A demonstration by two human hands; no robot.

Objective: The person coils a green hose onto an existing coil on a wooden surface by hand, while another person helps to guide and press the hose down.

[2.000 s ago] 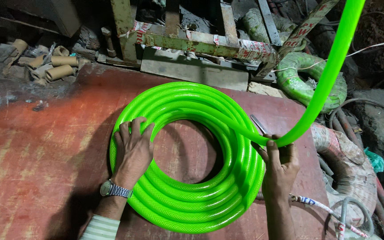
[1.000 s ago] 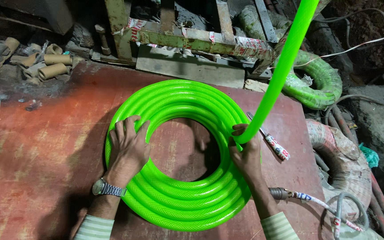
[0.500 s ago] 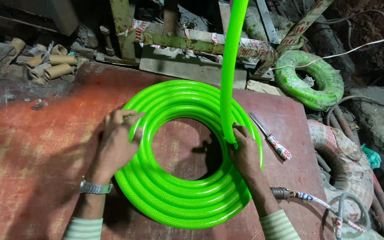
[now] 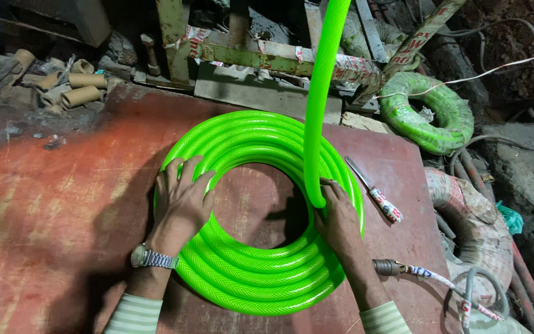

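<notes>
The bright green plastic hose coil (image 4: pixel 248 260) lies flat on the red-brown wooden board (image 4: pixel 50 204), the left hand (image 4: pixel 182 198) spread open on it, the right hand (image 4: pixel 338 219) pinching the rising end, which might spring loose if either lets go.

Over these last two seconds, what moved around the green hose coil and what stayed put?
The free length of hose swung from leaning off to the right to nearly upright over the coil. The right hand slid from the coil's outer right edge to its inner edge, where that length rises. The left hand stayed flat on the coil's left side. The coil and the knife on the red board did not move.
</notes>
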